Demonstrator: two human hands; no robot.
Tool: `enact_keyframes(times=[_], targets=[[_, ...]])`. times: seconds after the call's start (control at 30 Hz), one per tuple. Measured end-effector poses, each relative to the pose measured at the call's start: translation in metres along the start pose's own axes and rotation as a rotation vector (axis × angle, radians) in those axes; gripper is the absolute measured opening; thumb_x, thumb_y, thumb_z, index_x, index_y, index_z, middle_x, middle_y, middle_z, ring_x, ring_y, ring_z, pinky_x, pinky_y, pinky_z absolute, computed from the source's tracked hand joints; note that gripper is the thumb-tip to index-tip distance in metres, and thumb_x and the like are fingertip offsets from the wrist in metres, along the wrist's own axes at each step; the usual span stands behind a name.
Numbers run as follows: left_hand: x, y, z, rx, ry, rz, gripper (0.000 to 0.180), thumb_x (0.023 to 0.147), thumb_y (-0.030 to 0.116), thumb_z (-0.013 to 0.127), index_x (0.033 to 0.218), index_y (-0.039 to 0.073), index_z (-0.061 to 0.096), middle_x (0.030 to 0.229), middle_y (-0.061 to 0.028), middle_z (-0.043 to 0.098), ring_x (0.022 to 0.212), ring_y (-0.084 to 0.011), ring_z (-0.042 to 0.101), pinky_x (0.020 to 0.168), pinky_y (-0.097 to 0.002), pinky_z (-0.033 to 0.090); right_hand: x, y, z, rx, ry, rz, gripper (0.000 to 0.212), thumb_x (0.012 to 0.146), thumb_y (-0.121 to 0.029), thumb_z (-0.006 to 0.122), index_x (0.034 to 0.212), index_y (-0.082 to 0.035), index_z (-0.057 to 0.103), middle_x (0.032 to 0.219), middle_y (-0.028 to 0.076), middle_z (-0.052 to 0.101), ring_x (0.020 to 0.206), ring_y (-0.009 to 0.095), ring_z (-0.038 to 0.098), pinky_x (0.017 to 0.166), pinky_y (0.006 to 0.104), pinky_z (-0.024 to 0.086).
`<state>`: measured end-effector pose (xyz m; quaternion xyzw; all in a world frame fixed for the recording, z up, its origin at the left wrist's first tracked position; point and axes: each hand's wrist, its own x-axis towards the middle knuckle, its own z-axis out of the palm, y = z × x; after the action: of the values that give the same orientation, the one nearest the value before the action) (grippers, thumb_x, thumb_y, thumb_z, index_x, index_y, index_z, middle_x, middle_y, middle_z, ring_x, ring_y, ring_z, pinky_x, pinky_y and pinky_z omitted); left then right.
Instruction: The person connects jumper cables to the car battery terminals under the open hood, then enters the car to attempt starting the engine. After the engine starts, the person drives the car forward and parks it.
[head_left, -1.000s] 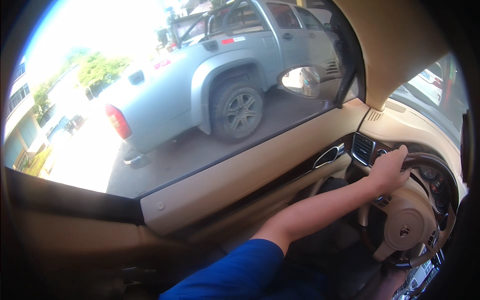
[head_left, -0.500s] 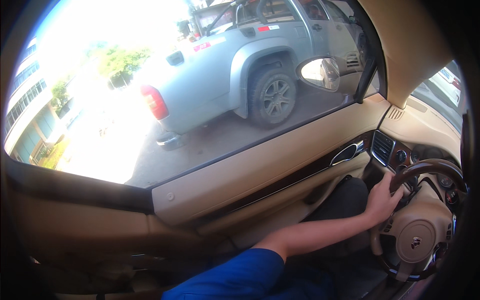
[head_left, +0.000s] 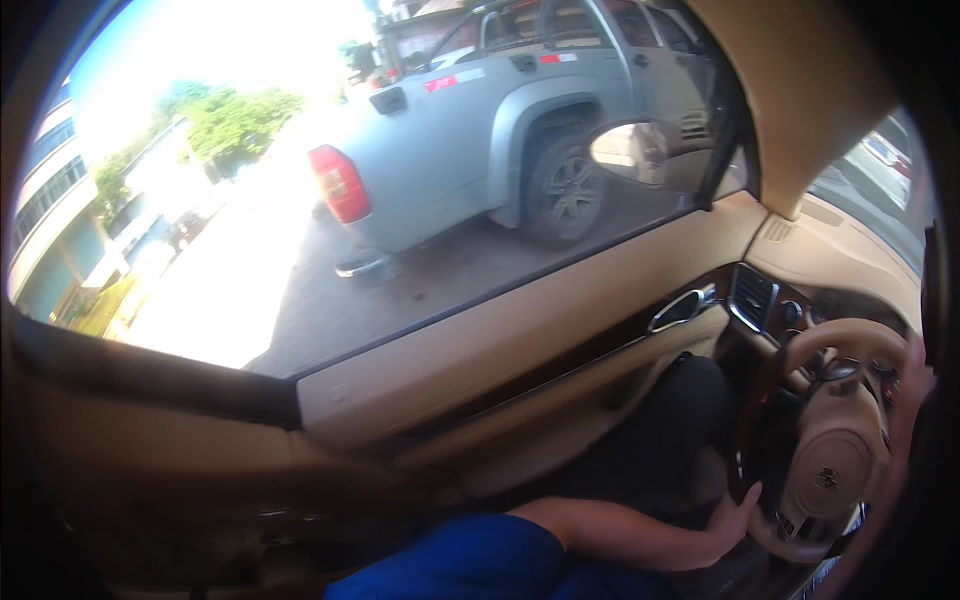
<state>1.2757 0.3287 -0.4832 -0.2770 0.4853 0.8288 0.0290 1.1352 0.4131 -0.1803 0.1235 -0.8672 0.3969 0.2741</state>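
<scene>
In front of me at the right is a steering wheel (head_left: 828,475) with a beige hub and a rim of beige and dark wood sections. My left hand (head_left: 733,522) is at the lower left of the rim, its thumb up along the edge and its other fingers partly hidden. My bare left forearm comes from a blue sleeve. On the right side of the rim, my right hand (head_left: 914,374) is closed around it, blurred and partly lost in the dark picture edge. The right forearm hangs down beside the wheel.
The beige driver's door (head_left: 520,335) with its chrome handle (head_left: 677,311) runs along my left. Past the window are a side mirror (head_left: 630,153) and a grey pickup truck (head_left: 430,170). An air vent (head_left: 752,297) sits left of the wheel; dark trousers (head_left: 690,400) cover my leg.
My left hand has gone from the upper left rim down to the lower left. The wheel has turned; beige replaces wood at its top. My right hand has come into view. The pickup appears farther right.
</scene>
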Motion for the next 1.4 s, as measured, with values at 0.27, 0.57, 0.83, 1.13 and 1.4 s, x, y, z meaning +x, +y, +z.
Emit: enact_keyframes(times=[0.27,0.57,0.83,1.13,1.4], targets=[[-0.083,-0.013,0.0,0.206,-0.659,-0.461,0.068,0.101,0.071,0.056,0.109,0.005,0.07,0.087,-0.0049,0.069,0.072,-0.019,0.067,0.063,-0.0336,0.054,-0.065,-0.104,0.236,1.804,-0.637,0.806,0.043,0.109,-0.046,0.052,0.12,-0.009,0.07,0.106,0.015,0.071,0.106,0.031,0.064,0.092,0.049,0.052],[-0.193,0.19,-0.022,1.316,-1.162,0.495,0.049,0.096,0.048,0.073,0.115,0.002,0.069,0.097,-0.0077,0.07,0.082,-0.0219,0.069,0.073,-0.0383,0.056,-0.171,-0.144,0.343,1.326,-0.393,0.717,0.057,0.11,-0.056,0.045,0.127,-0.009,0.072,0.119,0.014,0.072,0.109,0.028,0.063,0.102,0.0443,0.05],[-0.216,0.296,-0.005,1.364,-0.91,1.557,0.045,0.091,0.027,0.088,0.12,0.0,0.067,0.106,-0.0102,0.072,0.092,-0.0245,0.072,0.082,-0.0424,0.058,-0.234,-0.048,0.254,0.672,-0.774,0.302,0.051,0.104,-0.051,0.052,0.123,-0.009,0.074,0.114,0.014,0.074,0.107,0.03,0.066,0.099,0.0452,0.053],[-0.094,0.339,0.053,1.213,-0.621,1.231,0.023,0.103,0.014,0.067,0.122,0.002,0.062,0.103,-0.0092,0.067,0.091,-0.018,0.064,0.083,-0.0343,0.054,-0.284,0.014,0.181,-0.031,-1.024,-0.183,0.044,0.098,-0.045,0.06,0.119,-0.009,0.076,0.109,0.015,0.076,0.104,0.032,0.07,0.095,0.0461,0.055],[-0.076,0.328,0.032,1.049,-0.589,1.258,0.03,0.11,0.029,0.065,0.113,-0.001,0.063,0.089,-0.0071,0.07,0.075,-0.0125,0.062,0.067,-0.0292,0.05,-0.31,0.037,0.172,-0.22,-1.087,-0.334,0.04,0.093,-0.04,0.068,0.116,-0.009,0.078,0.105,0.015,0.078,0.102,0.035,0.073,0.092,0.047,0.058]])
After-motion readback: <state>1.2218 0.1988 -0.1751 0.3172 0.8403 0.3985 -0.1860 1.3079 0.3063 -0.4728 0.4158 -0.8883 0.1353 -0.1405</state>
